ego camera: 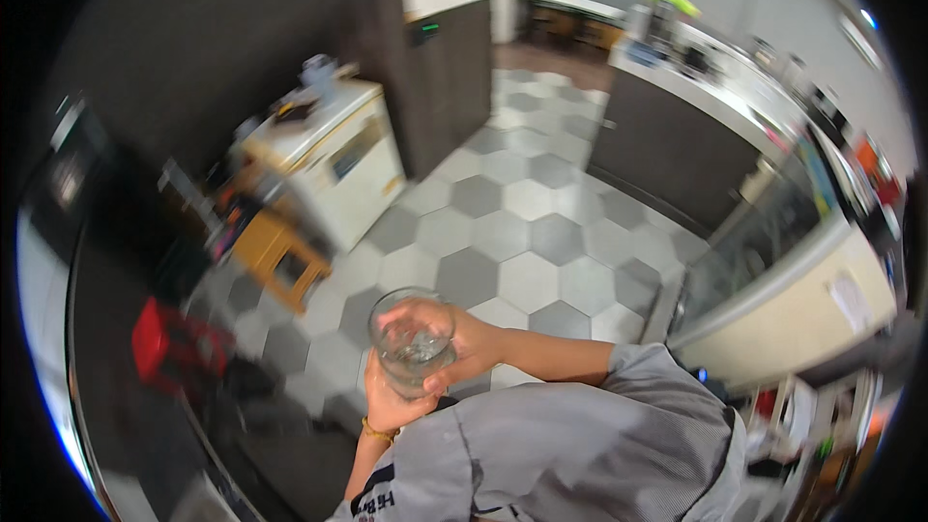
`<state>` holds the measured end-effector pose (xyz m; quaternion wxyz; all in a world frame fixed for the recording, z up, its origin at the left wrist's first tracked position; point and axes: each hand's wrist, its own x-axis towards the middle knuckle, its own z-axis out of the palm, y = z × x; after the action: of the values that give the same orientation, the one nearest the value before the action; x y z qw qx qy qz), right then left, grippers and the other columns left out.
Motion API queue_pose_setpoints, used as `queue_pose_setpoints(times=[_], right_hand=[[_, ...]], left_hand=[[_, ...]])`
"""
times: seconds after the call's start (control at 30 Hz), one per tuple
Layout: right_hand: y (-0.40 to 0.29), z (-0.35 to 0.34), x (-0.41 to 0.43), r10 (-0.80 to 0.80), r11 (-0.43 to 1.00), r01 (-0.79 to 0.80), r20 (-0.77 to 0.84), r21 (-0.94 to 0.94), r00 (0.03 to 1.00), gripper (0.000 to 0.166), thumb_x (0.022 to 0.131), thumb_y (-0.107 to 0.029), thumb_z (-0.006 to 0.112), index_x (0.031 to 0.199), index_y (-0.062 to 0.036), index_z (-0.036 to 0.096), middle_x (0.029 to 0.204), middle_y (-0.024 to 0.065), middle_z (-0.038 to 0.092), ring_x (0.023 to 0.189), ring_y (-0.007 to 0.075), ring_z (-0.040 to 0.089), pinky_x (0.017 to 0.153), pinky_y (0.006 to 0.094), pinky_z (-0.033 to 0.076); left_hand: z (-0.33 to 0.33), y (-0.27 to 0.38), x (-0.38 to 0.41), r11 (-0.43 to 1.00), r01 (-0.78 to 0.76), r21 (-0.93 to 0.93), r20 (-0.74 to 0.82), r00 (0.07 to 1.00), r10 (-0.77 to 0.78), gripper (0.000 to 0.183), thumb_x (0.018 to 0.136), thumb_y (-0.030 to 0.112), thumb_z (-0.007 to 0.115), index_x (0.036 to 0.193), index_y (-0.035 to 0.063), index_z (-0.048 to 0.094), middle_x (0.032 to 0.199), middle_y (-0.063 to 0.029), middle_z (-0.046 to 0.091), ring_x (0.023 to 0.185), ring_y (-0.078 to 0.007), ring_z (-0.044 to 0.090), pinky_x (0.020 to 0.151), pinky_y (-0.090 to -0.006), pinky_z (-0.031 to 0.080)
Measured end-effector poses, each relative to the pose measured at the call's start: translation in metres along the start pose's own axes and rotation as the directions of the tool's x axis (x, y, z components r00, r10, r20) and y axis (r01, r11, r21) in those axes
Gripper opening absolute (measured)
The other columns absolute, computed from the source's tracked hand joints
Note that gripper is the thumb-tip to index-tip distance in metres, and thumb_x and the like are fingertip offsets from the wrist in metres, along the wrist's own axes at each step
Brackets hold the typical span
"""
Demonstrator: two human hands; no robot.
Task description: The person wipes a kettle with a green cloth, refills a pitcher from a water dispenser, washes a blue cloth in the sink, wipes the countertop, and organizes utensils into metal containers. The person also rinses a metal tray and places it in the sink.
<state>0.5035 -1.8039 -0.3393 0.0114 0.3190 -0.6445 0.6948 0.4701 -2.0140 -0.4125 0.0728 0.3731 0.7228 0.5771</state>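
Observation:
Both my hands are wrapped around a clear drinking glass (413, 348), held in front of my body above the tiled floor. My right hand (471, 348) grips its far and right side; the fingers show through the glass and the thumb lies near its base. Below and to the left, my left hand (391, 402) supports the lower part, with a yellow bracelet (378, 432) at the wrist. Something clear glints low in the glass; whether this is liquid, ice or thick glass I cannot tell.
Hexagonal grey and white tiles (540, 279) run between a white cabinet (348, 174) and a dark counter (667, 141). An orange stool (279, 254) and a red stool (156, 348) stand at left. A curved glass-fronted display case (776, 312) is at right.

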Motion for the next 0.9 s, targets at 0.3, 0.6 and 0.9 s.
queue_pose_setpoints(times=[0.3,0.6,0.9], right_hand=[[0.000,-0.206,0.017,-0.045,0.863,-0.206,-0.477,-0.460,0.878,0.093,0.070,-0.036,0.088,0.142,-0.0024,0.040,0.132,0.0125,0.049,0.125,0.0251,0.050,0.104,0.0388,0.041],[0.002,-0.423,-0.059,-0.016,0.768,-0.512,-0.812,-0.384,0.584,0.097,0.065,-0.038,0.091,0.142,-0.0065,0.039,0.131,0.0129,0.055,0.124,0.0280,0.054,0.104,0.0398,0.043],[-0.050,-0.735,-0.116,-0.082,0.822,-0.327,-0.666,-0.465,0.741,0.122,0.058,-0.050,0.093,0.151,-0.0057,0.026,0.143,0.0134,0.047,0.132,0.0287,0.047,0.110,0.0418,0.036]], left_hand=[[0.063,-0.065,0.308,0.958,-0.062,-0.279,0.539,0.816,0.209,0.081,0.055,0.017,0.085,0.127,0.0015,0.053,0.120,-0.0122,0.062,0.110,-0.0232,0.062,0.095,-0.0365,0.049],[0.284,-0.135,0.532,0.846,0.017,-0.534,0.695,0.579,0.427,0.084,0.060,0.025,0.093,0.130,0.0022,0.053,0.124,-0.0125,0.063,0.114,-0.0254,0.062,0.098,-0.0387,0.049],[0.468,-0.118,0.771,0.865,0.067,-0.498,0.726,0.578,0.373,0.085,0.064,0.024,0.091,0.135,0.0067,0.048,0.125,-0.0083,0.060,0.114,-0.0214,0.059,0.098,-0.0379,0.048]])
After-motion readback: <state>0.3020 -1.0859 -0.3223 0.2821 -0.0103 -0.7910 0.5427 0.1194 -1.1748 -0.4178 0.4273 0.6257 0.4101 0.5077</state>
